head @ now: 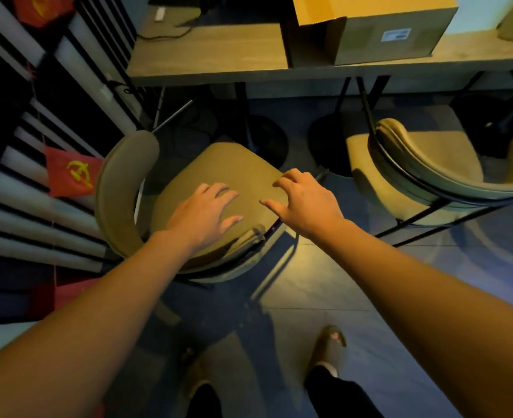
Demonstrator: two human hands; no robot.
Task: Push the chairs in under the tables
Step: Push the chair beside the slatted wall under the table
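Two bare hands reach over the near chair [219, 176], which stands turned sideways in front of the table [207, 52], its curved backrest toward the slatted wall [23, 182] on the left. The left hand [204, 215] hovers open above the seat with fingers spread, gripping nothing. The right hand [303, 200] is open too, its fingertips curled over the seat's right edge. Bare floor [324, 282] separates this seat from the second chair [430, 164], whose front already sits under the tabletop edge. Beneath the table, dark open room lies ahead of the near chair. A cardboard box [370, 28] rests on the tabletop.
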